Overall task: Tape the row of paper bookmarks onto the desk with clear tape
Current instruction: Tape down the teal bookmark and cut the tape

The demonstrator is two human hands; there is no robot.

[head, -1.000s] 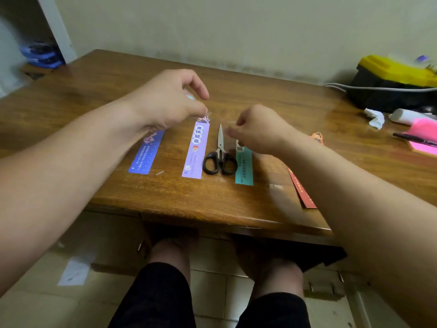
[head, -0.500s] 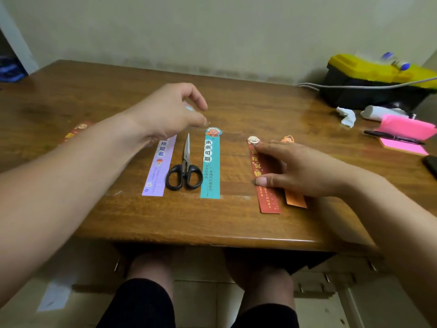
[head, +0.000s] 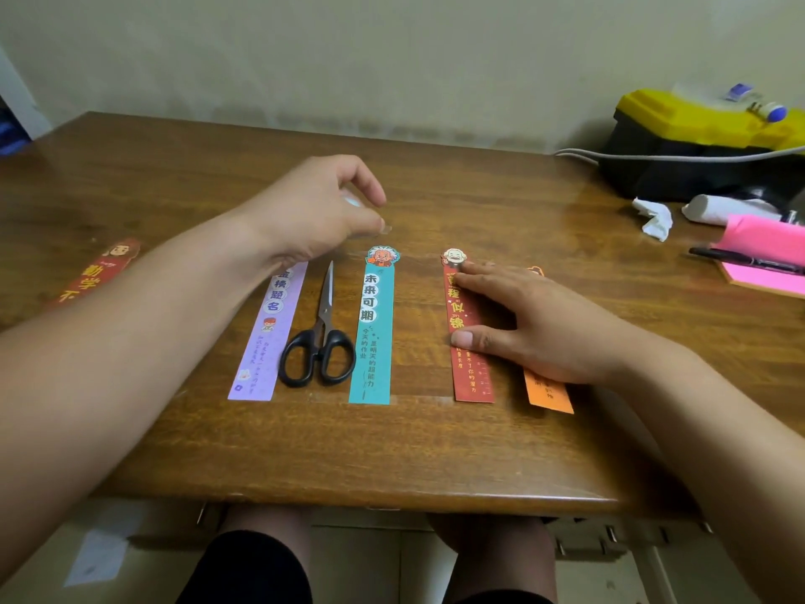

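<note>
Several paper bookmarks lie in a row on the wooden desk (head: 435, 451): dark red (head: 93, 272) at far left, purple (head: 270, 333), teal (head: 372, 329), red (head: 472, 372) and orange (head: 549, 396). My left hand (head: 313, 211) hovers above the top of the purple bookmark, fingers curled, pinching a small piece of clear tape (head: 385, 228) at the thumb tip; a pale roll shows inside the hand. My right hand (head: 536, 324) lies flat, fingers straight, pressing on the red bookmark and covering most of the orange one.
Black-handled scissors (head: 320, 342) lie shut between the purple and teal bookmarks. At the right are pink sticky notes (head: 766, 250) with a black pen (head: 740, 260), crumpled tissue (head: 653, 215), a white roll (head: 723, 209) and a yellow-lidded black box (head: 697, 146).
My right hand moved from beside the scissors to the right and came down flat on the red bookmark. The view shifted right. My left hand stayed raised with the tape.
</note>
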